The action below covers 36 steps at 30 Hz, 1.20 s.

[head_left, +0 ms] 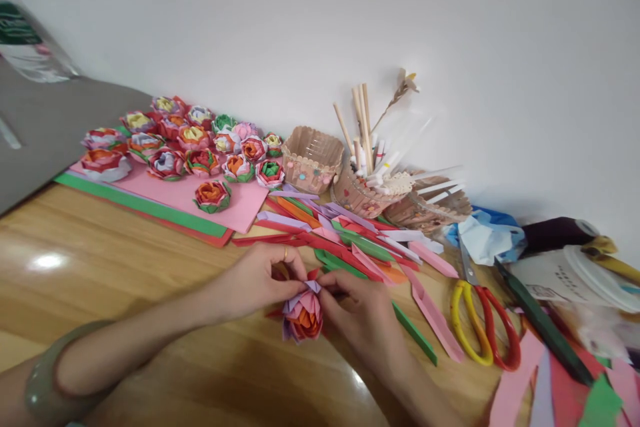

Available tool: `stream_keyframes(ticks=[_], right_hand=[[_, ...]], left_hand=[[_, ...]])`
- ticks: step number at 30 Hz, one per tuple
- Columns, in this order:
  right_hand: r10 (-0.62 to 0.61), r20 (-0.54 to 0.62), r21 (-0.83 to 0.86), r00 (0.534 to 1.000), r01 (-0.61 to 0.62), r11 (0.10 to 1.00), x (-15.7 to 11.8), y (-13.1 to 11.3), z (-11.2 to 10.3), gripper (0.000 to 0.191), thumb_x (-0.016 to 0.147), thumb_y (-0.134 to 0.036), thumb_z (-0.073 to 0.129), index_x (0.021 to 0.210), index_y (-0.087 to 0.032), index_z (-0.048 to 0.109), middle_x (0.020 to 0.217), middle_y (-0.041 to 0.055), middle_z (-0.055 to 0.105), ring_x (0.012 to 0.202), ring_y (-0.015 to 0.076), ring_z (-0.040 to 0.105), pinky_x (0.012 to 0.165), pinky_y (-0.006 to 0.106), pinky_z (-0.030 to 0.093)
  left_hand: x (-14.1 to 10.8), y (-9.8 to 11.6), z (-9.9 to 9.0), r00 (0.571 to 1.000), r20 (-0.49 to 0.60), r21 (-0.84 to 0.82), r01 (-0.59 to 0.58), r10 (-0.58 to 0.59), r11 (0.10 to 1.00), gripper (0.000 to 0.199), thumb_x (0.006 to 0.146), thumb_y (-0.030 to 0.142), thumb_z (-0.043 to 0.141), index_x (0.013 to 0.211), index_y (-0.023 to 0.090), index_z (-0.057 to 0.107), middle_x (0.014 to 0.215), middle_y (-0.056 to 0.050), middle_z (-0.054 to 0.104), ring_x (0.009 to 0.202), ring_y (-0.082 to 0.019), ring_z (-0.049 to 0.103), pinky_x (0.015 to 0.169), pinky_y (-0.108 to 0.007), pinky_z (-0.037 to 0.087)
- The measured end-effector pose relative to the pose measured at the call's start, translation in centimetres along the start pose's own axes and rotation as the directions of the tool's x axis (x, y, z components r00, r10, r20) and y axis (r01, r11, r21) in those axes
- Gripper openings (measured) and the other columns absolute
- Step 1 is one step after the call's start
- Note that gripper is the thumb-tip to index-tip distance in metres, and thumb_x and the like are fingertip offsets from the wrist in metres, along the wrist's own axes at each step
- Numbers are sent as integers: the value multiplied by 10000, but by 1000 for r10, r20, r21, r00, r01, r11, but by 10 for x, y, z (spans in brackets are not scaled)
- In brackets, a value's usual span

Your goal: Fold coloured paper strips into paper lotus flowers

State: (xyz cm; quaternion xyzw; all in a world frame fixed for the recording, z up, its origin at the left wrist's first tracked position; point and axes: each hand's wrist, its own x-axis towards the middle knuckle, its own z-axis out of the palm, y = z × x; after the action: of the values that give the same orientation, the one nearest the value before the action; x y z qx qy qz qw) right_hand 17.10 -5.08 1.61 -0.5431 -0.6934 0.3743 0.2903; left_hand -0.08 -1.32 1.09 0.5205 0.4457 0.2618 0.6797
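A folded paper flower (303, 317) in purple, pink, orange and red is held above the wooden table, between my two hands. My left hand (267, 275) pinches its upper left side, with thumb and index finger at a lilac petal. On the other side, the fingers of my right hand (361, 310) are closed on the flower's right edge. Just behind the hands lies a heap of folded paper strips (345, 233) in red, green, pink and lilac. The back of the flower is hidden by the fingers.
Several finished paper flowers (195, 138) stand on stacked coloured sheets (245, 203) at the left. Decorated baskets (310, 160) line the wall, one holding sticks and pens. Yellow-and-red scissors (483, 327), a dark green cutter-like tool (545, 323) and a white tub (570, 277) lie at the right.
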Motion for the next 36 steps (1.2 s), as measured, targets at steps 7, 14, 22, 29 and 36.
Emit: stream_keyframes(ticks=[7, 14, 22, 29, 36], right_hand=[[-352, -159, -191, 923, 321, 928, 0, -2, -3, 121, 785, -109, 534, 759, -190, 621, 667, 10, 679, 587, 126, 622, 554, 225, 495], [-461, -320, -362, 827, 343, 867, 1, -8, -5, 84, 769, -134, 592, 786, -208, 628, 772, 41, 642, 742, 175, 589, 662, 316, 482], [109, -67, 218, 992, -92, 972, 0, -15, -4, 172, 788, -308, 564, 681, -180, 603, 607, -14, 537, 540, 106, 442, 485, 219, 337], [284, 164, 538, 945, -327, 777, 4, -14, -2, 286, 691, -429, 656, 635, -163, 569, 591, -27, 477, 562, 94, 387, 507, 219, 272], [300, 161, 570, 940, -337, 750, 5, -10, 1, 316, 670, -426, 680, 566, -166, 535, 509, -59, 409, 474, 67, 312, 458, 216, 223]], left_hand=[[3, 2, -7, 994, 68, -135, -80, 90, 988, 150, 699, 188, 635, 846, 162, 649, 691, 11, 643, 620, -106, 584, 565, -206, 455], [-4, 2, -2, 896, -56, 206, -421, 441, 883, 71, 768, 159, 593, 700, 158, 613, 710, 1, 608, 651, -102, 571, 586, -204, 458], [-13, -10, 1, 497, 64, 750, -596, 865, 287, 147, 813, 56, 512, 885, 176, 556, 817, -36, 588, 748, -124, 572, 654, -226, 478], [-10, -13, 4, 504, -15, 676, -631, 863, 380, 122, 825, 64, 493, 862, 164, 551, 827, -39, 597, 771, -124, 592, 670, -230, 497], [-9, -14, 10, 727, -264, 371, -531, 635, 762, 82, 835, 167, 501, 766, 188, 539, 746, 0, 574, 688, -128, 593, 573, -236, 491]])
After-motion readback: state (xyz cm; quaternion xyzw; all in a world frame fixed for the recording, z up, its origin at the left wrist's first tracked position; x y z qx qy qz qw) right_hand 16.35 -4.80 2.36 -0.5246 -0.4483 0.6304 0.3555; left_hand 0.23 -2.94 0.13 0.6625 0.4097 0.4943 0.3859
